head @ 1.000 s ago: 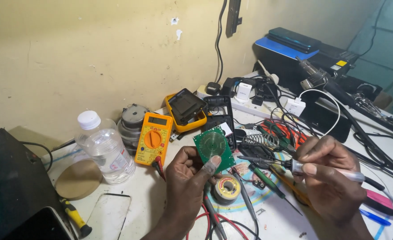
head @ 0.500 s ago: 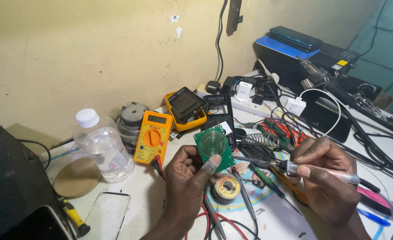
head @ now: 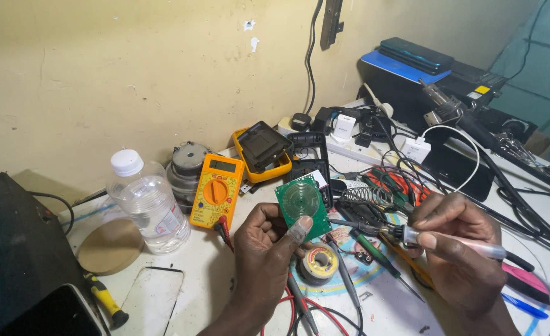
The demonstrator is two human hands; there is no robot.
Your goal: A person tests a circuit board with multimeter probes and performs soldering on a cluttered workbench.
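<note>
Water bottle (head: 145, 202) and yellow multimeter (head: 217, 190) stand toward the tabletop's (head: 181, 286) back-left edge. Left hand (head: 263, 264) pinches the green circuit board (head: 301, 206) upright mid-tabletop, face exposed; right hand (head: 458, 249) grips the soldering iron (head: 436, 239) pen-style, tip aimed leftward at the board.

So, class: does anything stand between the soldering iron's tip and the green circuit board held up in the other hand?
Nothing visible does. The left hand holds the green circuit board upright; the soldering iron in the right hand points at its lower right edge across open air.
</note>
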